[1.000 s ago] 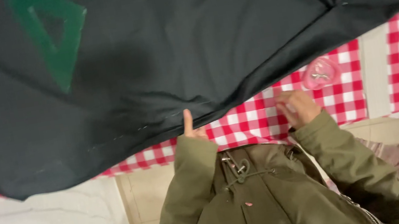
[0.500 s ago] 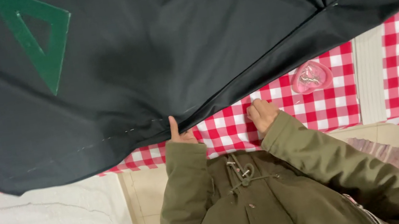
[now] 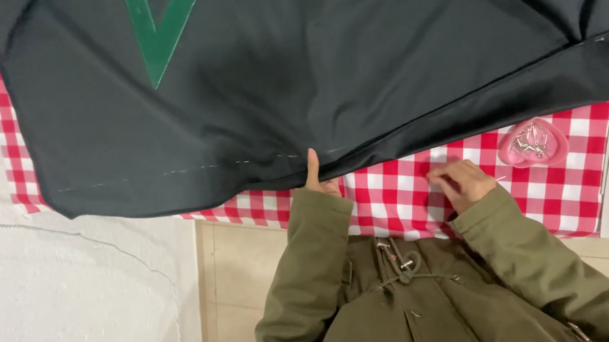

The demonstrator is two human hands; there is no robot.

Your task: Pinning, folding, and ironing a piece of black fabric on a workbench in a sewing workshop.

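The left hand [image 3: 317,179] sits at the near edge of the big black cloth [image 3: 351,56]. Its thumb points up and presses on the cloth's hem, and the other fingers are tucked under the edge, so the hand is pinched shut on the cloth. The right hand [image 3: 461,182] is off at 3 o'clock from the left one. It rests on the red and white checked tablecloth [image 3: 400,200], just below the cloth's edge. Its fingers are curled close together, but I cannot tell if they hold anything.

At 2 o'clock from the right hand, very near, is a small pink heart-shaped dish [image 3: 532,143] with pins in it. It sits on the checked tablecloth.

The black cloth is spread out and covers most of the table, from 9 o'clock to 3 o'clock above both hands. A thin line of light stitches runs along its hem toward 9 o'clock from the left thumb. Far up at 11 o'clock, a green see-through triangle ruler [image 3: 163,17] lies flat on the cloth.

Both arms wear olive green coat sleeves [image 3: 314,276].
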